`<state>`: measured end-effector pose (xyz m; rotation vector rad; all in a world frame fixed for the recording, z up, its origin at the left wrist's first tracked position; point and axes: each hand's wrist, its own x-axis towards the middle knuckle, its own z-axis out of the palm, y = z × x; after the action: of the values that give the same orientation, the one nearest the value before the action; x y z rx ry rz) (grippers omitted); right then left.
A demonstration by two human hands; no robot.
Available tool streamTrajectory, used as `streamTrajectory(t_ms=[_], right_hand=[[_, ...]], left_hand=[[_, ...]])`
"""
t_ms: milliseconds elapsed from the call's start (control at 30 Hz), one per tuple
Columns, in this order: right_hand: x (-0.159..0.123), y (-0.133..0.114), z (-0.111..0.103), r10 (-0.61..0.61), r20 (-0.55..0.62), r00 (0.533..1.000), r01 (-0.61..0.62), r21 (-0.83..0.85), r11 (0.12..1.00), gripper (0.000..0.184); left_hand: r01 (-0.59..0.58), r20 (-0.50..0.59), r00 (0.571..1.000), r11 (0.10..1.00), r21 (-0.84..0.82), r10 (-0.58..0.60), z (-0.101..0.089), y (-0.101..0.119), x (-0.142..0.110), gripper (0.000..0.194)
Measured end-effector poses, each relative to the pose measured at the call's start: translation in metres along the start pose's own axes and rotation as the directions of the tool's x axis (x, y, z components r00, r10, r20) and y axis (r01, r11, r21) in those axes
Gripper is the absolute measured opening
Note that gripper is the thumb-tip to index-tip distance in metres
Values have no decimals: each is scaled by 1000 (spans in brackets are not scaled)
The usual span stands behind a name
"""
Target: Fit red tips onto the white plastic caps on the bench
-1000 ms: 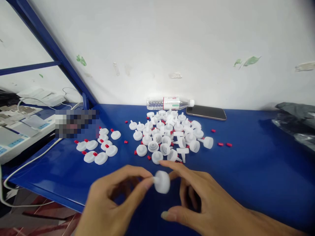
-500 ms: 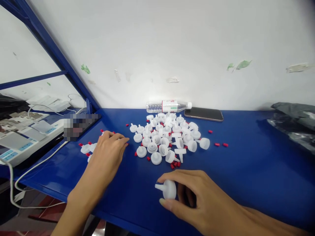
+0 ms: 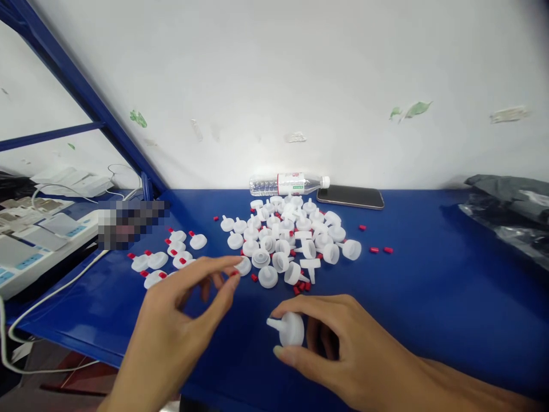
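Note:
My right hand [image 3: 330,343] is closed on a white plastic nozzle cap [image 3: 291,329], held by its rim between thumb and forefinger with the thin spout pointing left. At the left edge of the pile, the thumb and forefinger of my left hand [image 3: 189,309] close round a small red tip cap [image 3: 234,273]. Beyond both hands lies a heap of white nozzle caps [image 3: 268,277], with loose red tip caps [image 3: 302,286] scattered among and around them. Left of my left hand, several white nozzle caps [image 3: 157,260] have red tips on their spouts; my hand partly hides this group.
A clear bottle [image 3: 291,184] lies on its side by the wall, beside a dark phone [image 3: 350,197]. White power strips [image 3: 47,246] and cables line the left. A grey plastic bag [image 3: 510,200] sits at the right of the blue tabletop [image 3: 420,309].
My left hand has come back rightward from the group at the left to a red tip cap beside the pile. The right hand still holds its nozzle cap. The view has shifted slightly.

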<state>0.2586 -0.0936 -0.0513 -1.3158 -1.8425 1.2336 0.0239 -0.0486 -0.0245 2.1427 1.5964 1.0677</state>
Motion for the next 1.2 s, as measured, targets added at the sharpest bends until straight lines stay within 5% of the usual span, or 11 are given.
streamTrajectory(t_ms=[100, 233, 500, 767, 967, 1100, 1200], right_hand=[[2, -1, -1, 10, 16, 1000, -10, 7, 1000, 35], [3, -2, -2, -22, 40, 999, 20, 45, 999, 24], [2, -3, -3, -7, 68, 998, 1, 96, 995, 14], [5, 1, -1, -19, 64, 998, 11, 112, 994, 24], [-1, 6, 3, 63, 63, 996, -71, 120, 990, 70], [-2, 4, 3, 35, 13, 999, -36, 39, 999, 54], [-1, 2, 2, 4, 27, 1000, -5, 53, 999, 39]], left_hand=[[211, 78, 978, 923, -321, -196, 8, 19, -23, 16], [365, 281, 924, 814, -452, -258, 24, 27, -39, 16], [400, 232, 916, 785, -474, -327, 26, 26, -43, 20], [391, 249, 917, 821, -417, -311, 33, 23, -45, 26], [310, 76, 950, 886, -344, -303, 25, 17, -56, 20], [324, -240, 913, 944, -68, -331, 5, -16, -61, 25], [363, -326, 895, 922, 136, -304, -10, -41, -58, 29]])
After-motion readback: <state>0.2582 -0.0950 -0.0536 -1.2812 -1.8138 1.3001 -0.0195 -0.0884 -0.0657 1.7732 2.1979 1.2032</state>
